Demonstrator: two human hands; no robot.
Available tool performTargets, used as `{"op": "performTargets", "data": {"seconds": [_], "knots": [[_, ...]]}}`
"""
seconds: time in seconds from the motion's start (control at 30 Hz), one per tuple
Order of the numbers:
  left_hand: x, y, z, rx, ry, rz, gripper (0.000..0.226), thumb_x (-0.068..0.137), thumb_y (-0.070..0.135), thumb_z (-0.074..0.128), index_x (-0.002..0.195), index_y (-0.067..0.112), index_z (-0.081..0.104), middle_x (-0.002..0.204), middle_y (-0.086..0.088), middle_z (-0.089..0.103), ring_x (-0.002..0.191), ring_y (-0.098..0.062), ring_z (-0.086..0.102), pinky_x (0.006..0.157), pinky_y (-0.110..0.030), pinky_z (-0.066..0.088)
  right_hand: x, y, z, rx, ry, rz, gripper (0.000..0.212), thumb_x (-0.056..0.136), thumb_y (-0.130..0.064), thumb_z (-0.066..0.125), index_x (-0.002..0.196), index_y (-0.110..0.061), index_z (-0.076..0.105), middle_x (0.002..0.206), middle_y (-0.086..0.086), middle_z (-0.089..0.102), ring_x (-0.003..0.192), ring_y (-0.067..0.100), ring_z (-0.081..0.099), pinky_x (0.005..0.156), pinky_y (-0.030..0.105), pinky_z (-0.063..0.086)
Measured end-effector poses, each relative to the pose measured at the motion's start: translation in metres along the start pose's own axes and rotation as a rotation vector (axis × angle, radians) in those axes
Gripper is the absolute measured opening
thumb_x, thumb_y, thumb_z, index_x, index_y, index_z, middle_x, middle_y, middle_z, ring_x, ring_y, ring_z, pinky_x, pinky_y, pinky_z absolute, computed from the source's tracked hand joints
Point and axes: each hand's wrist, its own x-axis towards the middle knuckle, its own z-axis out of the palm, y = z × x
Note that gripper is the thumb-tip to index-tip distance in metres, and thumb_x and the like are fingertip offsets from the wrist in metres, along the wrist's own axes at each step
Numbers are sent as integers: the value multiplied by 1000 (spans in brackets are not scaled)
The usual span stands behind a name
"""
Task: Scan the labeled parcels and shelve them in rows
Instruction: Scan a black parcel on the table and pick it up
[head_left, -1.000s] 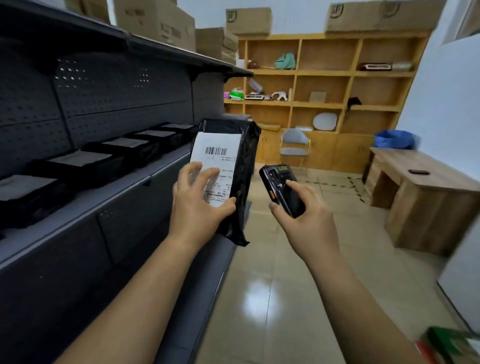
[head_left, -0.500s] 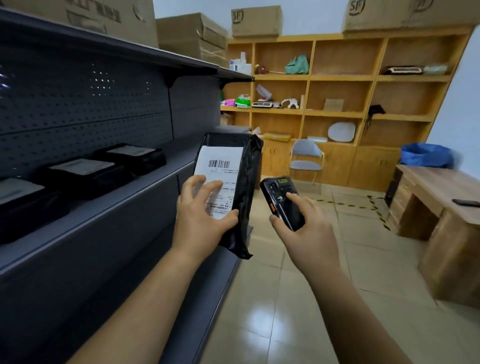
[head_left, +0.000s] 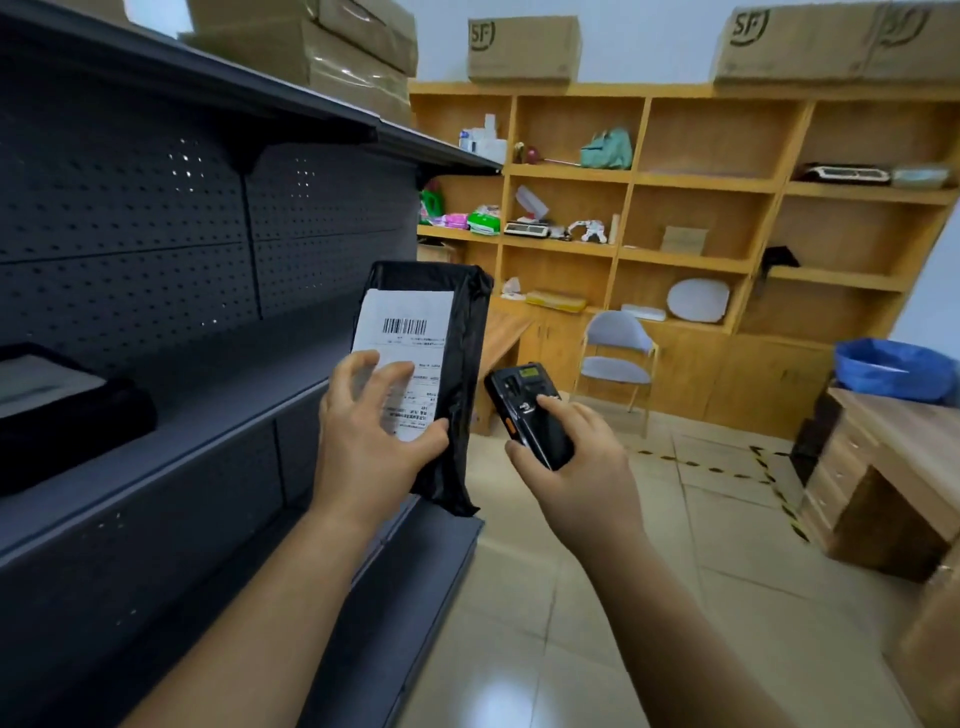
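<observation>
My left hand grips 1 black parcel and holds it upright in front of me, out over the edge of the dark metal rack. My fingers spread across the lower part of its white label, and my thumb presses on the black wrap just beside the paper. The barcode near the top of the label is uncovered and faces me.

My right hand is wrapped around a black handheld scanner, with my thumb lying on its front face below the small lit screen. The scanner sits just to the right of the parcel, close to it but apart, tilted with its screen end up and away from me.

On the rack's middle shelf, far left, 1 more black parcel lies flat with its label up. Cardboard boxes sit on top of the wooden shelving along the back wall. A grey folding chair stands in front of it, and a wooden desk with a blue bag on it is at the right.
</observation>
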Motion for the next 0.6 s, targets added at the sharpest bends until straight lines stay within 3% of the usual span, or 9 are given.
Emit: {"op": "performTargets", "data": {"seconds": [0.1,0.27,0.37,0.5,0.6], "knots": [[40,-31,18,106,72,-8,62,59,56,65,115,29,65,134,13,37,124,-19,46,104,-33,40,56,27,43,72,-37,-77,54,81,-47,72,131,-34,58,126,-12,57,113,8,54,92,30,49],[74,-81,29,283,275,-109,56,63,48,73,116,32,64,134,15,36,125,-18,45,103,-45,45,141,51,124,240,-182,-232,55,79,-49,72,130,-32,59,128,-10,56,119,12,54,97,32,49],[91,-92,25,396,370,-182,53,68,37,82,117,35,62,132,20,35,124,-17,43,101,-43,47,191,47,168,313,-285,-329,54,79,-51,70,129,-33,58,125,-11,56,116,14,55,92,32,49],[117,-99,8,539,490,-304,49,73,34,82,115,39,59,128,25,31,124,-14,41,96,-28,42,236,25,227,392,-394,-429,54,80,-48,72,129,-32,59,124,-11,55,115,15,54,85,34,51],[131,-109,-5,640,531,-403,49,72,40,80,117,38,59,128,23,33,123,-16,41,99,-35,46,252,9,267,459,-470,-454,55,79,-50,72,130,-35,58,129,-11,54,119,15,53,89,39,51]]}}
